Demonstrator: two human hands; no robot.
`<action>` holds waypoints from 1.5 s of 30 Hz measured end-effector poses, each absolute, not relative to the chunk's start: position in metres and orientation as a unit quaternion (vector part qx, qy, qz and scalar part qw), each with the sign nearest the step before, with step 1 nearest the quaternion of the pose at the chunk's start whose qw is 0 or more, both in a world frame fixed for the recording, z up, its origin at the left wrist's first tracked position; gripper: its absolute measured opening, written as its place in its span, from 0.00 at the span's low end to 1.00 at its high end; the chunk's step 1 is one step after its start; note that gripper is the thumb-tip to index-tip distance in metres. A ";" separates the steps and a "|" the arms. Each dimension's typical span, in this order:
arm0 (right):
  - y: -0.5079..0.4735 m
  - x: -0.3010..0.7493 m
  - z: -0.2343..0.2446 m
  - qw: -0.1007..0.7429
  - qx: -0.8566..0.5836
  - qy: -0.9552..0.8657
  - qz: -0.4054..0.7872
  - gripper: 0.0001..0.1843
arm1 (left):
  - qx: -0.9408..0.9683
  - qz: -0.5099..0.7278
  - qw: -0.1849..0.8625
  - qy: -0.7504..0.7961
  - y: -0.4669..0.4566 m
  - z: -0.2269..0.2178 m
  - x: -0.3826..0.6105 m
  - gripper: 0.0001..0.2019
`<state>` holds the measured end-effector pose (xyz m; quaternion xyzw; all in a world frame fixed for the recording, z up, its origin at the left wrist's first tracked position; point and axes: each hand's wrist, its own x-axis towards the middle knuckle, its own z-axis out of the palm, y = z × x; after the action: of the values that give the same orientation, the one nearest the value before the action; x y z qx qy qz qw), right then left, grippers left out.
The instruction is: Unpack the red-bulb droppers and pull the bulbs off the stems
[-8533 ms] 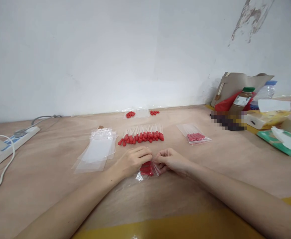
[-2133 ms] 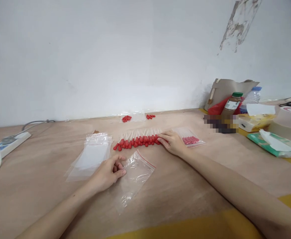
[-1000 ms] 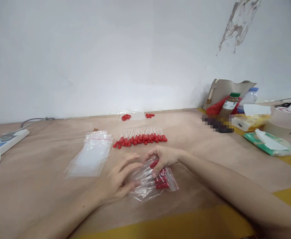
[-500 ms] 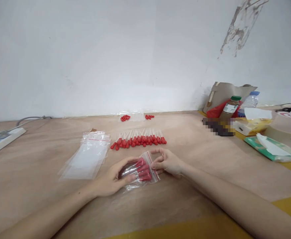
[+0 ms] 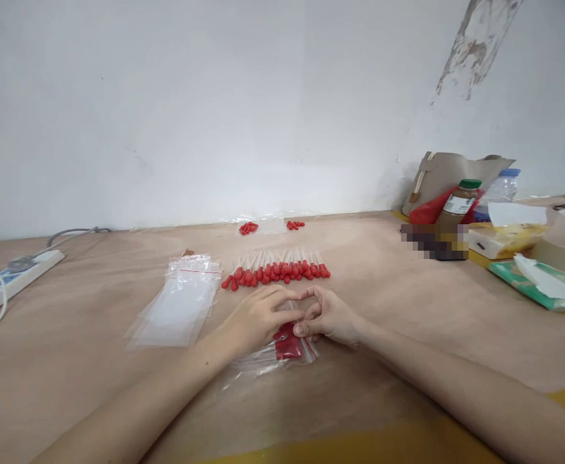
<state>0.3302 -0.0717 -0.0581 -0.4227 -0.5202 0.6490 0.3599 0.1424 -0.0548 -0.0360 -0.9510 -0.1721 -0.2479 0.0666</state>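
Note:
A clear zip bag [image 5: 258,362] with several red-bulbed droppers [image 5: 288,345] inside lies in front of me, its sealing strip toward the right. My left hand [image 5: 263,316] arches over the bag, its fingertips closed at the mouth end. My right hand [image 5: 328,317] pinches the same end between thumb and fingers, and the fingertips of both hands meet there. Part of the bag's mouth is hidden behind the fingers. Just beyond the hands, a row of loose droppers [image 5: 282,272] lies with red bulbs toward me and clear stems pointing away.
A stack of flat zip bags [image 5: 178,303] lies left of the row. By the wall are bagged droppers [image 5: 263,227]. At far left sits a power strip [image 5: 19,283] with cables. On the right stand a grey bag [image 5: 439,177], a green-capped bottle [image 5: 459,205] and tissue packs [image 5: 538,283].
My left hand has moved right, from around the bag's body to its mouth beside my right hand. The right hand keeps its pinch. The view has shifted slightly.

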 end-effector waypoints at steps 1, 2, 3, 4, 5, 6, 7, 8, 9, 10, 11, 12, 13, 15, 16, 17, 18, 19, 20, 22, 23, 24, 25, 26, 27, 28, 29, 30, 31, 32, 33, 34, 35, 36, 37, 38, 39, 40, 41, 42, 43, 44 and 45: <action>-0.072 0.330 -0.058 0.363 -0.421 -0.521 0.648 0.41 | -0.949 -0.260 0.075 -0.161 -0.055 -0.037 0.144 0.09; -0.072 0.330 -0.058 0.368 -0.418 -0.522 0.647 0.41 | -0.948 -0.269 0.080 -0.151 -0.055 -0.039 0.145 0.09; -0.072 0.331 -0.058 0.371 -0.412 -0.522 0.648 0.42 | -0.946 -0.276 0.082 -0.147 -0.054 -0.040 0.146 0.09; -0.072 0.332 -0.058 0.372 -0.405 -0.522 0.652 0.42 | -0.946 -0.279 0.081 -0.145 -0.054 -0.040 0.147 0.09; -0.072 0.333 -0.058 0.372 -0.394 -0.520 0.661 0.42 | -0.946 -0.280 0.079 -0.145 -0.054 -0.041 0.147 0.11; -0.072 0.334 -0.057 0.369 -0.383 -0.516 0.671 0.42 | -0.946 -0.278 0.075 -0.150 -0.054 -0.041 0.147 0.12; -0.071 0.335 -0.057 0.365 -0.375 -0.512 0.682 0.41 | -0.946 -0.276 0.072 -0.157 -0.054 -0.042 0.148 0.13; -0.070 0.336 -0.056 0.359 -0.371 -0.507 0.691 0.40 | -0.946 -0.272 0.070 -0.161 -0.054 -0.042 0.148 0.14; -0.069 0.337 -0.056 0.349 -0.373 -0.503 0.697 0.38 | -0.947 -0.269 0.070 -0.161 -0.054 -0.042 0.148 0.14; -0.069 0.337 -0.055 0.338 -0.384 -0.500 0.699 0.33 | -0.949 -0.264 0.070 -0.159 -0.055 -0.041 0.148 0.14; -0.068 0.336 -0.055 0.326 -0.398 -0.498 0.698 0.28 | -0.951 -0.256 0.070 -0.157 -0.055 -0.041 0.148 0.14; -0.068 0.335 -0.054 0.316 -0.415 -0.496 0.694 0.22 | -0.954 -0.249 0.071 -0.154 -0.056 -0.040 0.148 0.13; -0.068 0.334 -0.053 0.309 -0.432 -0.495 0.688 0.17 | -0.956 -0.241 0.072 -0.151 -0.057 -0.039 0.148 0.13; -0.068 0.330 -0.052 0.310 -0.459 -0.490 0.673 0.13 | -0.959 -0.228 0.074 -0.149 -0.058 -0.036 0.147 0.13; -0.069 0.329 -0.052 0.313 -0.468 -0.490 0.666 0.12 | -0.960 -0.225 0.075 -0.146 -0.058 -0.035 0.147 0.13; -0.069 0.328 -0.052 0.315 -0.475 -0.494 0.656 0.11 | -0.961 -0.224 0.075 -0.144 -0.058 -0.033 0.146 0.14; -0.070 0.327 -0.053 0.317 -0.484 -0.501 0.644 0.10 | -0.961 -0.224 0.074 -0.144 -0.058 -0.032 0.144 0.14; -0.070 0.326 -0.054 0.318 -0.496 -0.511 0.626 0.09 | -0.961 -0.226 0.073 -0.145 -0.056 -0.031 0.141 0.14; -0.071 0.326 -0.056 0.321 -0.507 -0.524 0.604 0.07 | -0.959 -0.230 0.073 -0.146 -0.054 -0.031 0.139 0.14; -0.072 0.326 -0.061 0.344 -0.525 -0.560 0.541 0.07 | -0.952 -0.251 0.072 -0.161 -0.049 -0.031 0.133 0.14; -0.072 0.327 -0.064 0.363 -0.526 -0.583 0.502 0.09 | -0.946 -0.265 0.070 -0.173 -0.046 -0.032 0.131 0.13; -0.073 0.328 -0.066 0.382 -0.521 -0.609 0.460 0.09 | -0.940 -0.280 0.065 -0.186 -0.045 -0.031 0.130 0.13; -0.074 0.329 -0.069 0.398 -0.510 -0.638 0.418 0.08 | -0.933 -0.291 0.056 -0.204 -0.046 -0.031 0.130 0.12; -0.074 0.330 -0.070 0.406 -0.497 -0.667 0.379 0.05 | -0.929 -0.293 0.043 -0.224 -0.048 -0.030 0.130 0.12; -0.075 0.331 -0.071 0.404 -0.484 -0.694 0.348 0.03 | -0.926 -0.285 0.023 -0.245 -0.053 -0.028 0.132 0.11; -0.075 0.332 -0.072 0.395 -0.474 -0.717 0.325 0.06 | -0.925 -0.270 -0.002 -0.265 -0.059 -0.027 0.133 0.11; -0.075 0.333 -0.071 0.380 -0.466 -0.736 0.310 0.09 | -0.924 -0.252 -0.029 -0.287 -0.067 -0.026 0.135 0.11; -0.075 0.333 -0.071 0.365 -0.463 -0.748 0.303 0.11 | -0.921 -0.234 -0.056 -0.308 -0.076 -0.025 0.135 0.12; -0.075 0.334 -0.070 0.352 -0.466 -0.754 0.300 0.12 | -0.916 -0.219 -0.079 -0.325 -0.085 -0.025 0.134 0.14; -0.075 0.336 -0.069 0.342 -0.472 -0.755 0.299 0.12 | -0.912 -0.209 -0.098 -0.338 -0.093 -0.027 0.132 0.16; -0.075 0.337 -0.067 0.335 -0.478 -0.755 0.299 0.12 | -0.908 -0.203 -0.110 -0.348 -0.099 -0.029 0.129 0.18; -0.074 0.338 -0.065 0.332 -0.481 -0.754 0.299 0.12 | -0.906 -0.198 -0.120 -0.355 -0.103 -0.032 0.125 0.21; -0.074 0.339 -0.064 0.332 -0.478 -0.756 0.299 0.12 | -0.904 -0.194 -0.128 -0.360 -0.106 -0.036 0.120 0.22; -0.073 0.341 -0.062 0.332 -0.471 -0.759 0.303 0.11 | -0.901 -0.191 -0.135 -0.364 -0.106 -0.039 0.116 0.22; -0.073 0.342 -0.060 0.330 -0.458 -0.763 0.315 0.11 | -0.899 -0.189 -0.141 -0.369 -0.104 -0.042 0.112 0.22; -0.072 0.343 -0.059 0.325 -0.442 -0.765 0.338 0.10 | -0.897 -0.188 -0.145 -0.372 -0.102 -0.044 0.109 0.22; -0.072 0.344 -0.059 0.319 -0.427 -0.764 0.365 0.11 | -0.896 -0.188 -0.147 -0.376 -0.099 -0.046 0.107 0.22; -0.072 0.345 -0.059 0.312 -0.416 -0.760 0.390 0.11 | -0.894 -0.188 -0.147 -0.379 -0.096 -0.046 0.106 0.21; -0.071 0.347 -0.060 0.306 -0.412 -0.754 0.410 0.12 | -0.893 -0.189 -0.146 -0.381 -0.092 -0.047 0.106 0.21; -0.071 0.347 -0.061 0.304 -0.413 -0.749 0.419 0.13 | -0.894 -0.190 -0.146 -0.379 -0.090 -0.046 0.106 0.20; -0.070 0.348 -0.062 0.308 -0.414 -0.749 0.415 0.12 | -0.894 -0.193 -0.148 -0.376 -0.088 -0.046 0.106 0.19; -0.070 0.349 -0.063 0.316 -0.412 -0.755 0.400 0.12 | -0.895 -0.195 -0.151 -0.372 -0.087 -0.046 0.107 0.18; -0.069 0.349 -0.064 0.330 -0.402 -0.765 0.380 0.11 | -0.896 -0.197 -0.156 -0.366 -0.086 -0.046 0.107 0.16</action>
<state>0.3491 -0.0693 -0.0643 -0.4017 -0.7650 0.3799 0.3301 0.1071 -0.0860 -0.0457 -0.8958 -0.3664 -0.1971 -0.1563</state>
